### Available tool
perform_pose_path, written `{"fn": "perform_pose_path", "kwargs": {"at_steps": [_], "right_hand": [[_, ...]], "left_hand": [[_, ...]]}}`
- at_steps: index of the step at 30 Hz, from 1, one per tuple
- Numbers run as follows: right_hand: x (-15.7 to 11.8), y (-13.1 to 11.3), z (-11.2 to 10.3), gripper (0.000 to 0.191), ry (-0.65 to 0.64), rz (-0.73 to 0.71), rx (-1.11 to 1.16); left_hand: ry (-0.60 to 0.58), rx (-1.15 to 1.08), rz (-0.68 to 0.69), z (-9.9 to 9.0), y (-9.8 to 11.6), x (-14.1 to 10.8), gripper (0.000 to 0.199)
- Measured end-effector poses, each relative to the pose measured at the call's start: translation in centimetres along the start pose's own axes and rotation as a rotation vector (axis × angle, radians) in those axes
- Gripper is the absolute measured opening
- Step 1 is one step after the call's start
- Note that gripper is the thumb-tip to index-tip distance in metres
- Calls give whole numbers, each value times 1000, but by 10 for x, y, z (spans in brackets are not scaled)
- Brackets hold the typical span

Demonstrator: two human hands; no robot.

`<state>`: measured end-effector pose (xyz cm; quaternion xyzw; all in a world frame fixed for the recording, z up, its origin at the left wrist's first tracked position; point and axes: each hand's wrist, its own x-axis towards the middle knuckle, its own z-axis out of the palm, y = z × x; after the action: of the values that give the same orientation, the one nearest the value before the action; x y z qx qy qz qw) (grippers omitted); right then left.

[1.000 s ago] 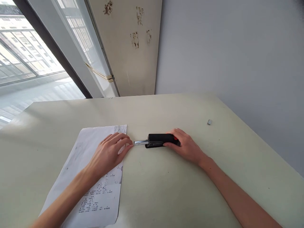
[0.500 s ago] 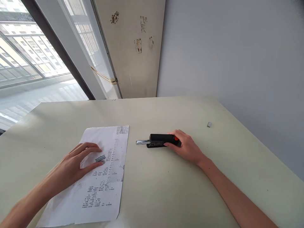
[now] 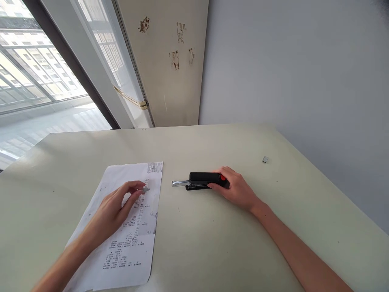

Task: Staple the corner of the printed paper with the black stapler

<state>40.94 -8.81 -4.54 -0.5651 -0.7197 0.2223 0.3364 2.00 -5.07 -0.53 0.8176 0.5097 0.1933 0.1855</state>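
A small grey strip of staples (image 3: 146, 189) is pinched between the thumb and fingers of my left hand (image 3: 115, 209), just over the printed paper (image 3: 146, 263). The fingers hide part of the strip. To the right, a black stapler (image 3: 200, 177) with a red patch at its rear lies on its side of the table, its metal rail (image 3: 180, 183) sticking out toward the left. My right hand (image 3: 237, 188) is closed around the stapler's rear end.
A small grey piece (image 3: 265, 159), perhaps more staples, lies at the far right of the pale table (image 3: 194, 243). Beyond the table stand a grey wall (image 3: 288, 61), a stained panel (image 3: 173, 89) and a window at the left.
My left hand has closed on the staple strip, which was lying on the paper, and has moved right and away from me with it. The right hand still grips the stapler.
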Motion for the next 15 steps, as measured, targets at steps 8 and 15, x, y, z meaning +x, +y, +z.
{"fn": "perform_pose_path", "kwargs": {"at_steps": [8, 15], "right_hand": [[2, -2, -2, 37, -7, 1, -3], [2, -1, -1, 37, -11, -2, -9]], "left_hand": [[1, -137, 18, 23, 44, 27, 36], [21, -148, 41, 34, 52, 39, 36]]}}
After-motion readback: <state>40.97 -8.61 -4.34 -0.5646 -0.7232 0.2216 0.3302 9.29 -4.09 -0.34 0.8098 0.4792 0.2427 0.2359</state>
